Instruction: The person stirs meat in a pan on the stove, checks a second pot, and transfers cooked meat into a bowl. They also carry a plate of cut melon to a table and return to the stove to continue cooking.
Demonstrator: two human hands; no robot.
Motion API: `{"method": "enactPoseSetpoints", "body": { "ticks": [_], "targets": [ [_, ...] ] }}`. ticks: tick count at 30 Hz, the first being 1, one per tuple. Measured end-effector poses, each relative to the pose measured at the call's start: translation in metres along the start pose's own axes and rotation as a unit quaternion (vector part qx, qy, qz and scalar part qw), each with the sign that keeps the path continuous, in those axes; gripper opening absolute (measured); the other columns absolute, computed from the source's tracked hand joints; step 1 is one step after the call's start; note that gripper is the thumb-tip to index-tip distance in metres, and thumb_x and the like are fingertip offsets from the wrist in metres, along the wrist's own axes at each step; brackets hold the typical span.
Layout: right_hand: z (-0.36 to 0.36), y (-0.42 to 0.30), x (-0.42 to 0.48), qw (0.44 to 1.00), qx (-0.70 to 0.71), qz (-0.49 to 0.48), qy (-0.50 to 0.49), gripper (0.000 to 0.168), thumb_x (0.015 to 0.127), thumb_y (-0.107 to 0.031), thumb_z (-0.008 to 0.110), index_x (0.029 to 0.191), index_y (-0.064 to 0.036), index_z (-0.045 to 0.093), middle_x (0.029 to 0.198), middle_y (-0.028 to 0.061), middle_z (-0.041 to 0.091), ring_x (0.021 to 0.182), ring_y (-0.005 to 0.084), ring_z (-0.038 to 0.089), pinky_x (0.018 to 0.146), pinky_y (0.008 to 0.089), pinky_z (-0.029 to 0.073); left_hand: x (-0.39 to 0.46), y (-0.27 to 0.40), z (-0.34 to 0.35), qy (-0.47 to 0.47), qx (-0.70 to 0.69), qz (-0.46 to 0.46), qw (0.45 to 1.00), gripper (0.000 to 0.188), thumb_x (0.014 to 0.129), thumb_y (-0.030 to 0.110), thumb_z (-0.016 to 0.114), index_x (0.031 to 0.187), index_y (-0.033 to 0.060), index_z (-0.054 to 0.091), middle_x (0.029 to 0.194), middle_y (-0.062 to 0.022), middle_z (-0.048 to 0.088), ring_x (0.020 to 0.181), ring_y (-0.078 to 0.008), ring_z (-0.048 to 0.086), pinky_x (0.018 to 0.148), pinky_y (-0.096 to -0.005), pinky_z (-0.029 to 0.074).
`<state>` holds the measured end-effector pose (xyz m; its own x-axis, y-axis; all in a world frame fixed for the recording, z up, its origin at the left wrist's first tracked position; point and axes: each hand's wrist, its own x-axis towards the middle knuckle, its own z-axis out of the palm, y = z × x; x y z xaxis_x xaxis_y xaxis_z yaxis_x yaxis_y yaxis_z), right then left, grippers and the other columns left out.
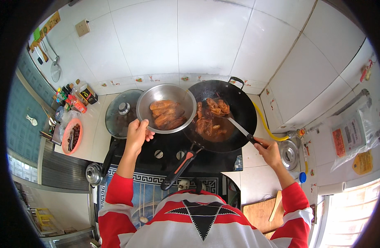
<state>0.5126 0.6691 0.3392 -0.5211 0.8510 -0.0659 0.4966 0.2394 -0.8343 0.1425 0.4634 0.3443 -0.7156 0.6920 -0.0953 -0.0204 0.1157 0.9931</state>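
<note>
My left hand (pixel 138 135) grips the rim of a stainless steel bowl (pixel 190 107), thumb on top and fingers beneath. Several browned pieces of food (pixel 166 114) lie in it, perhaps meat. The bowl is tilted and overlaps the left side of a black wok (pixel 247 114). In my right hand (pixel 269 152) is the dark handle of a metal turner (pixel 239 126). Its head dips into the wok beside more browned pieces (pixel 219 106), which sit in brown sauce (pixel 224 131). The sauce partly hides the turner's head.
A glass-lidded pan (pixel 115 105) stands left of the bowl on the black gas stove (pixel 168 144). The wok's long handle (pixel 179 170) points towards me. Farther left are sauce bottles (pixel 77 104) and a pink basket (pixel 66 145). A yellow gas hose (pixel 265 130) and cutting board (pixel 259 214) are on the right.
</note>
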Motion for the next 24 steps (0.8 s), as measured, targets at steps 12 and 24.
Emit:
{"method": "enactPoseSetpoints", "body": {
  "ticks": [12, 24],
  "targets": [
    [-0.062, -0.079, -0.03, 0.999, 0.002, -0.014, 0.032, 0.026, 0.078, -0.005, 0.06, 0.104, -0.002, 0.061, 0.06, -0.0038, 0.05, 0.052, 0.0032, 0.038, 0.047, 0.0188, 0.033, 0.025, -0.023, 0.048, -0.057, 0.014, 0.038, 0.998, 0.026, 0.086, 0.017, 0.044, 0.072, -0.0038, 0.049, 0.056, -0.0096, 0.055, 0.042, -0.0125, 0.053, 0.037, -0.0229, 0.041],
    [-0.045, -0.122, -0.049, 0.92, -0.286, -0.264, 0.034, 0.024, 0.072, -0.007, 0.063, 0.096, -0.008, 0.064, 0.068, 0.0127, 0.059, 0.049, 0.0209, 0.052, 0.047, 0.0287, 0.042, 0.016, -0.022, 0.095, -0.142, -0.018, 0.015, 0.99, 0.024, 0.087, 0.018, 0.042, 0.077, -0.0022, 0.05, 0.06, -0.0087, 0.055, 0.046, -0.0125, 0.052, 0.041, -0.0221, 0.041]
  ]
}}
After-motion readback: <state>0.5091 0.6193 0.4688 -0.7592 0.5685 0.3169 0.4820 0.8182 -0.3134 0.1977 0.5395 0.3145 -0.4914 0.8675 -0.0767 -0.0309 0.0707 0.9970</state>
